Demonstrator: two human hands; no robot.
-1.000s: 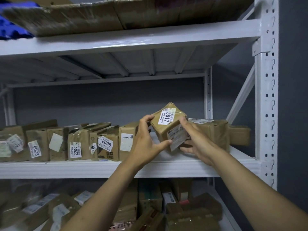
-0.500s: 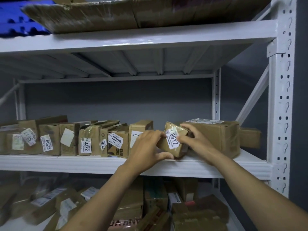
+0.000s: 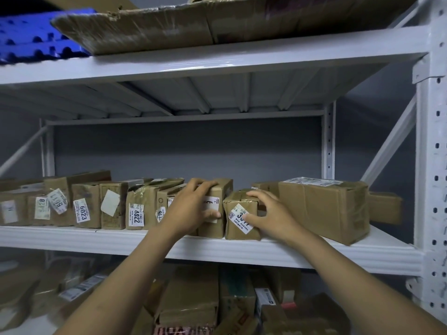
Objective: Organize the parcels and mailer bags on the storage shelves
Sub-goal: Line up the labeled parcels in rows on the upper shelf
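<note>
A small brown parcel (image 3: 238,222) with a white label numbered 3617 stands on the middle shelf (image 3: 242,252), at the right end of a row of parcels. My right hand (image 3: 268,217) grips it, fingers over its top and thumb on the label. My left hand (image 3: 191,209) holds the neighbouring upright parcel (image 3: 215,228), fingers curled over its top edge and thumb on its front label. The two parcels stand side by side and touch.
A row of several labelled brown parcels (image 3: 84,206) fills the shelf to the left. A larger box (image 3: 324,209) sits right of my hand. Flattened cardboard (image 3: 150,27) and a blue pallet (image 3: 26,37) lie on the upper shelf. More parcels (image 3: 193,298) crowd the shelf below. A white upright post (image 3: 433,165) bounds the right side.
The 3617 parcel went from held in the air down onto the shelf, upright beside the row. My left hand shifted from it onto the neighbouring parcel.
</note>
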